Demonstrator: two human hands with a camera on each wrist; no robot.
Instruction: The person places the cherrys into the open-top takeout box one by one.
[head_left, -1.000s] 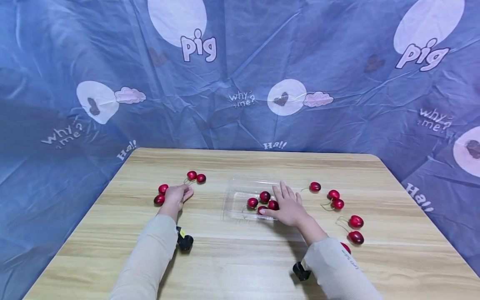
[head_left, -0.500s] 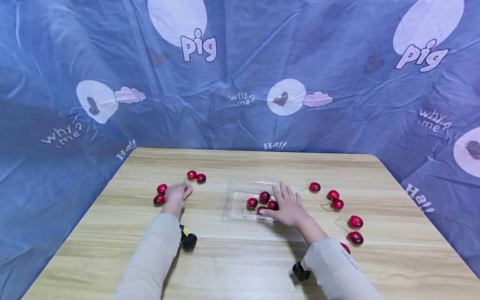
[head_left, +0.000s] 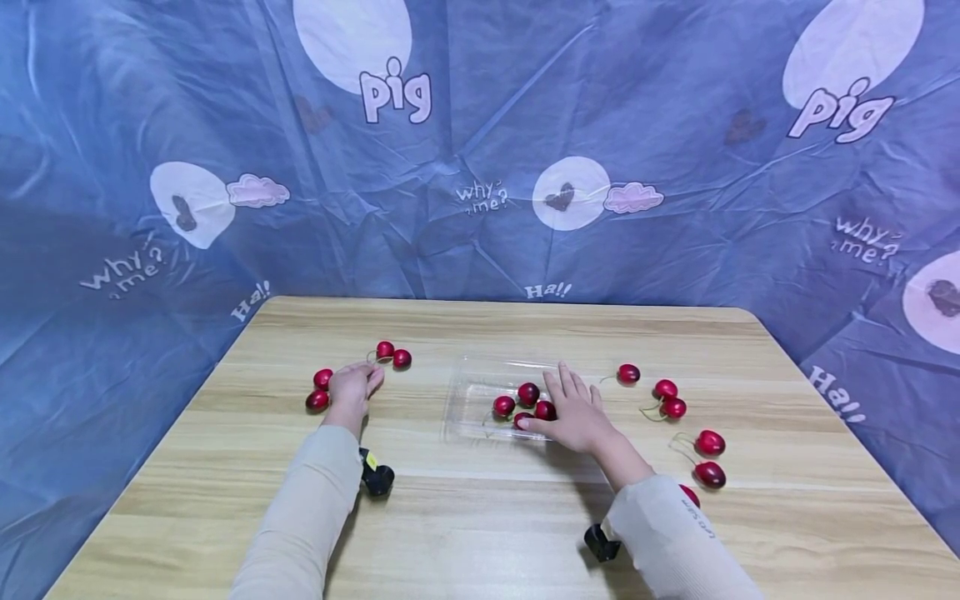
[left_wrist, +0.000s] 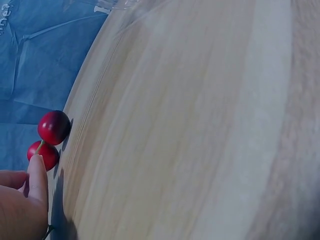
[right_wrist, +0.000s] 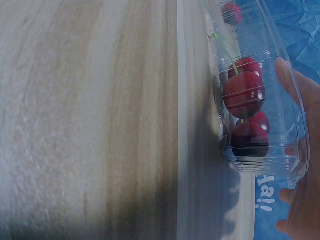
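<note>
In the head view, my left hand [head_left: 351, 394] is at the left, its thumb and forefinger pinching the thin green stems of a pair of cherries [head_left: 402, 359]. The left wrist view shows these two red cherries [left_wrist: 53, 127] against the tabletop, fingertips at the stem. A second pair of cherries [head_left: 318, 401] lies just left of this hand. My right hand [head_left: 580, 418] rests over the right end of a clear plastic container [head_left: 467, 392], fingers spread and straight, thumb at the near side. Several cherries [right_wrist: 244, 95] lie inside the container.
To the right on the wooden table [head_left: 480, 525] lie a single cherry [head_left: 628, 374], a stemmed pair [head_left: 673, 408] and two larger-looking cherries [head_left: 709, 475]. Another cherry [head_left: 690, 495] is partly hidden by the right sleeve. A blue printed cloth [head_left: 480, 242] hangs behind the table.
My left hand has shifted very slightly and its fingers have closed on the stems; the pinched pair has turned a little. The right hand and container stay put.
</note>
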